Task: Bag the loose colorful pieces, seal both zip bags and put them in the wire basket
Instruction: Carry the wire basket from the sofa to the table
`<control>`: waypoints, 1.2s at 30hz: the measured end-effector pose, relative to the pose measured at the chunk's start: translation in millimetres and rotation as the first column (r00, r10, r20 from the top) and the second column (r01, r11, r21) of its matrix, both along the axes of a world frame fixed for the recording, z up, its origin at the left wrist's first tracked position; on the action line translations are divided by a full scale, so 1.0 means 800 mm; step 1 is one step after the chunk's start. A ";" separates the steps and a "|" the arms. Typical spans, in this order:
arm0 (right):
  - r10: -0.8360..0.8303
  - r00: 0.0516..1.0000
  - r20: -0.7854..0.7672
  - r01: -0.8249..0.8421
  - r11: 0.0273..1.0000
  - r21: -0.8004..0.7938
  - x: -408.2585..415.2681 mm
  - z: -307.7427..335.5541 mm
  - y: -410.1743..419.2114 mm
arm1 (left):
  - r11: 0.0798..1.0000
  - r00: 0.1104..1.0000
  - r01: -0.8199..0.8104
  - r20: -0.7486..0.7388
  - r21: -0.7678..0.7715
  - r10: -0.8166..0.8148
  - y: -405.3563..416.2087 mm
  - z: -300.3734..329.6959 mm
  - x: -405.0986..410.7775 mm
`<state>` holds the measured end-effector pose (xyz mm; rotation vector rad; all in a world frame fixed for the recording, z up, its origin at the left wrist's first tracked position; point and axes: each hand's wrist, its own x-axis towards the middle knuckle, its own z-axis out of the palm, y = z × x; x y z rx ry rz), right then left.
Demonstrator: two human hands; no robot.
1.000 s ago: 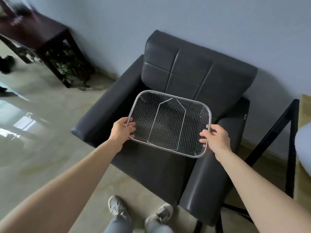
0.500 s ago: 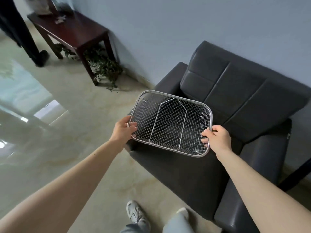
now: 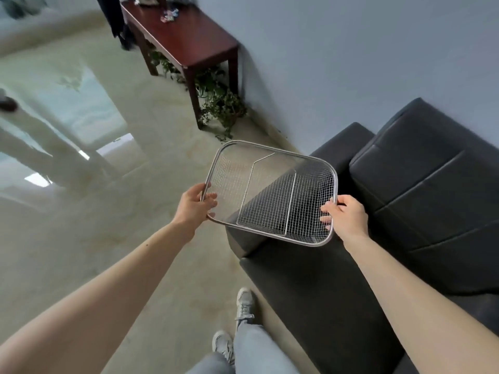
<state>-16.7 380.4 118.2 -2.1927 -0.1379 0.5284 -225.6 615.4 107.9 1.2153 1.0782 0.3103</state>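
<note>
I hold an empty metal wire basket point(image 3: 272, 147) in the air in front of me, its folded handle lying inside. My left hand point(image 3: 195, 205) grips its left rim and my right hand point(image 3: 346, 217) grips its right rim. The basket hangs over the floor and the left arm of a black armchair. Far off, a small heap of colorful pieces point(image 3: 168, 16) lies on a dark red wooden table point(image 3: 189, 41). No zip bags are visible.
The black leather armchair point(image 3: 405, 211) fills the right side, against a pale blue wall. A trailing green plant point(image 3: 218, 103) sits under the table. Someone's dark-clad legs point(image 3: 118, 22) stand by the table's far end. Glossy floor stretches left.
My view has swung left, away from the armchair and toward the table. The basket, still in both hands, has come off the seat and now hangs beside the chair's arm.
</note>
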 end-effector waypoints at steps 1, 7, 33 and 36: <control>0.011 1.000 -0.006 -0.011 1.000 0.001 0.004 0.002 0.016 | 1.000 1.000 -0.012 -0.004 -0.001 0.012 0.011 0.002 0.000; 0.090 0.996 -0.027 -0.090 0.996 0.000 0.024 0.005 0.109 | 0.996 0.996 -0.086 -0.023 0.014 0.086 0.079 0.001 -0.001; 0.126 0.992 0.008 -0.125 0.991 -0.037 0.032 -0.015 0.500 | 1.000 1.000 -0.017 -0.019 0.016 0.017 0.479 -0.001 0.005; 0.131 0.991 0.007 -0.131 0.991 -0.024 0.058 -0.015 0.557 | 0.999 0.999 -0.030 -0.010 0.027 0.030 0.531 0.004 0.027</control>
